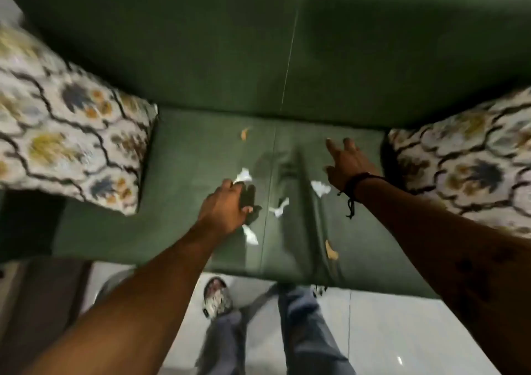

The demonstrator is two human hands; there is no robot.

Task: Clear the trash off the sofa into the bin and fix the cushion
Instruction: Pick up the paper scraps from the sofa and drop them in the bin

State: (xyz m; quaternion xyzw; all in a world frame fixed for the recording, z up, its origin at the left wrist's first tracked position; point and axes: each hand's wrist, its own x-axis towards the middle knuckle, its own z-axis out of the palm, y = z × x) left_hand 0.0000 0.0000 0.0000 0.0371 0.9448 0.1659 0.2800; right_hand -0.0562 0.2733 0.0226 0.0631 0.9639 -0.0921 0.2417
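Lying scattered on the green sofa seat [201, 156]: four crumpled white paper scraps [243, 175], [319, 187], [279, 208], [250, 235] near the middle seam, plus two tan crumbs, one far back [244, 134], one near the front edge [330, 250]. Left hand [227, 208] curled down over the seat, fingertips touching the rear-left scrap; cannot tell if it's actually gripped. Right hand [346, 163] hovers open, fingers spread, just beside the right scrap; dark cord bracelet [355, 186] on the wrist. Patterned cushions at both ends, left one [66, 133] tilted, right one [471, 162] too. Jeans and a sandal [216, 297] on pale floor tiles below.
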